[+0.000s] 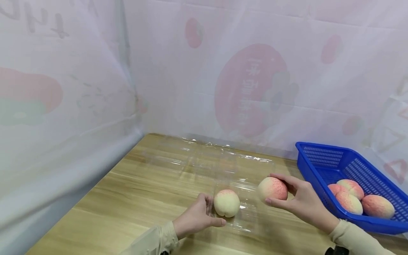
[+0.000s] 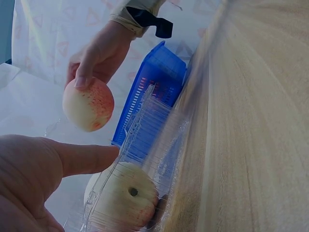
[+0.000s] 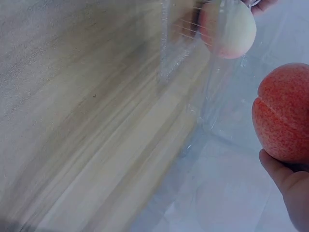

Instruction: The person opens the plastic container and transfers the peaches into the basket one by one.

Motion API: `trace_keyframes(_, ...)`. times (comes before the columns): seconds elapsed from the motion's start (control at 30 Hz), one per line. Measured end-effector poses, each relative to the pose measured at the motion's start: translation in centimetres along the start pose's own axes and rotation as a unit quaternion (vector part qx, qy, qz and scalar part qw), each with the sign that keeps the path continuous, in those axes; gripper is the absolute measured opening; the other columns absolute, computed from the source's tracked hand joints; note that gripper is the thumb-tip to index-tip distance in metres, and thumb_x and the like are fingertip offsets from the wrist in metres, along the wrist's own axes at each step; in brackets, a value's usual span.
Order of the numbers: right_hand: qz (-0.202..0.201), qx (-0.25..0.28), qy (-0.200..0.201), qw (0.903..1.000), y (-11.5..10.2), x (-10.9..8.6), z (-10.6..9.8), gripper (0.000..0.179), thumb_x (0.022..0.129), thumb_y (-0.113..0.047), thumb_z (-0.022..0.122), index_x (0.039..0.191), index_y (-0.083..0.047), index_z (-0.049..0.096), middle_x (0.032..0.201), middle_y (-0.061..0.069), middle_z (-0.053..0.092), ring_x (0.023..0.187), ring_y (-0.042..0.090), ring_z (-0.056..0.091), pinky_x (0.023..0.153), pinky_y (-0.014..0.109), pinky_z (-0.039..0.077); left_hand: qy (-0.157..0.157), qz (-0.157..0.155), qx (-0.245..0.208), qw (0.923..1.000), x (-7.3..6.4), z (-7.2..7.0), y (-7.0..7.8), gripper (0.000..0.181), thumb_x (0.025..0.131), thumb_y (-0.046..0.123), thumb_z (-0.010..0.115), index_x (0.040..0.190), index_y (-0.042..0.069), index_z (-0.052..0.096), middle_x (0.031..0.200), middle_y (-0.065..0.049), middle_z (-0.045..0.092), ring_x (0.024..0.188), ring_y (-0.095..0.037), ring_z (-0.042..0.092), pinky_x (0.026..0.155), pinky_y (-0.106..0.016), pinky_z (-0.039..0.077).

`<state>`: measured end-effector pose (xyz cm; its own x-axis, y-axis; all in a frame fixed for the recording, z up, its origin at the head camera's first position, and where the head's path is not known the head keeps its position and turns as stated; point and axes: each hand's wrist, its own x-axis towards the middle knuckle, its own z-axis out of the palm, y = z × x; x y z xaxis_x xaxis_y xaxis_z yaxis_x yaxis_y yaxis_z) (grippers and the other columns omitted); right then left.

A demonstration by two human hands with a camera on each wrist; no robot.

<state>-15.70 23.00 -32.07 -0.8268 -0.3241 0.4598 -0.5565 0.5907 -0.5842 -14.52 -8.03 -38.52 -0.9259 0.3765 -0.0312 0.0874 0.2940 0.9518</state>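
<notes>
My right hand [image 1: 306,202] grips a pink and cream peach [image 1: 272,189] with fingers and thumb, holding it above the right part of a clear plastic box [image 1: 247,216]. Another peach [image 1: 227,203], mostly cream, sits in the left part of that box. My left hand [image 1: 199,217] holds the box at its left end, thumb at the near side and fingers at the far side. In the left wrist view the left thumb [image 2: 89,158] lies straight near the box's rim. From the right wrist, the held peach [image 3: 285,113] shows its red side and crease.
A blue basket [image 1: 313,184] with several peaches [image 1: 378,206] stands on the right. More clear plastic boxes [image 1: 178,159] lie toward the back of the wooden table [image 1: 127,212]. Printed white sheeting [image 1: 178,88] hangs behind and on both sides.
</notes>
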Motion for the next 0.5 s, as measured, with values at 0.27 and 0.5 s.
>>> trace_keyframes(0.27, 0.025, -0.006, 0.012, 0.9996, -1.0, 0.9, -2.7, 0.062, 0.075, -0.021, 0.087, 0.131, -0.011, 0.061, 0.12, 0.008, 0.063, 0.099, 0.008, 0.065, 0.072, 0.026, 0.058, -0.005, -0.001, -0.007, 1.0, 0.0, -0.1, 0.0, 0.069, 0.073, 0.016, 0.088, 0.12, -0.004, 0.041, 0.119, -0.021, 0.052, 0.124, -0.046, 0.045, 0.104, -0.065, 0.03)
trace_keyframes(0.5, 0.026, -0.044, 0.04, 0.9979, -0.3, 1.4, -5.2, 0.063, 0.076, -0.018, 0.087, 0.132, -0.007, 0.059, 0.12, 0.013, 0.063, 0.098, -0.002, 0.062, 0.07, 0.021, 0.056, -0.007, 0.0, -0.01, 0.9999, -0.1, -0.1, 0.0, 0.07, 0.073, 0.018, 0.088, 0.12, -0.004, 0.04, 0.12, -0.022, 0.052, 0.124, -0.046, 0.044, 0.103, -0.066, 0.03)
